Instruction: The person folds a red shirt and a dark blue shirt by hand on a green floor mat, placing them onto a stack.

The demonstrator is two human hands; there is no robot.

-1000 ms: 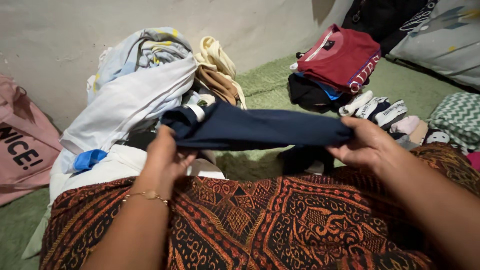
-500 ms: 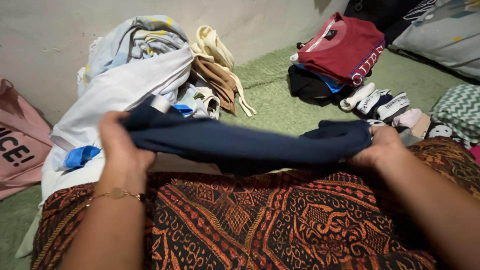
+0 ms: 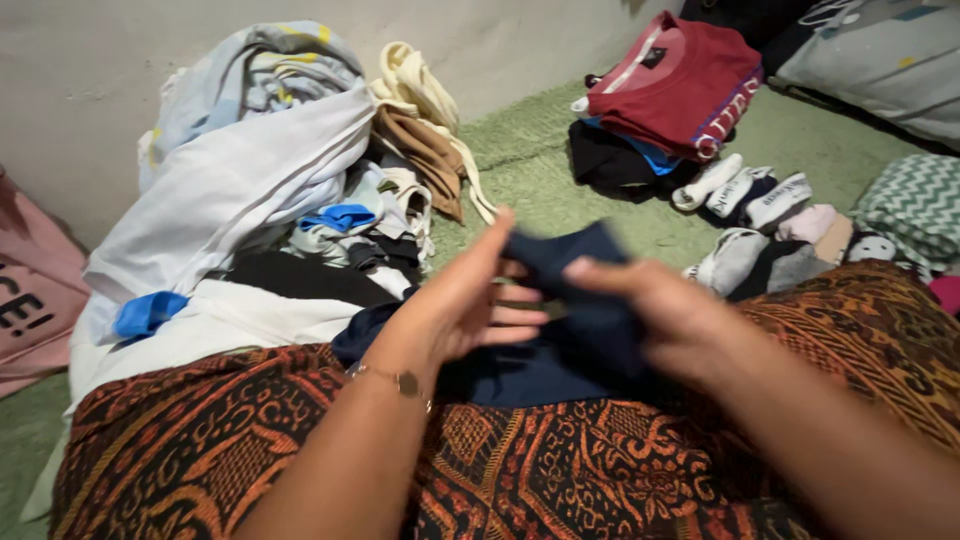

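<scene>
The right hand pinches a fold of the navy garment between thumb and fingers, its thumb lying across the upper edge of the cloth. The left hand is open, fingers straight and pointing toward 1 o'clock, its palm pressed flat against the garment's left side, so it steadies the cloth without closing on it. A thin gold bracelet circles the left wrist. The navy garment sits bunched between the 2 hands at the centre of the view, its lower part resting on the patterned orange-and-brown cloth that covers the lap.

At 10 o'clock from the hands lies a loose heap of laundry in white, pale blue, tan and cream, against the wall. At 1 o'clock a folded stack topped by a dark red shirt rests on the green carpet. At 3 o'clock, just beyond the right hand, is a cluster of rolled socks in white, grey and pink, with a green zigzag cloth beside them. A pink bag shows at 9 o'clock at the frame's edge.
</scene>
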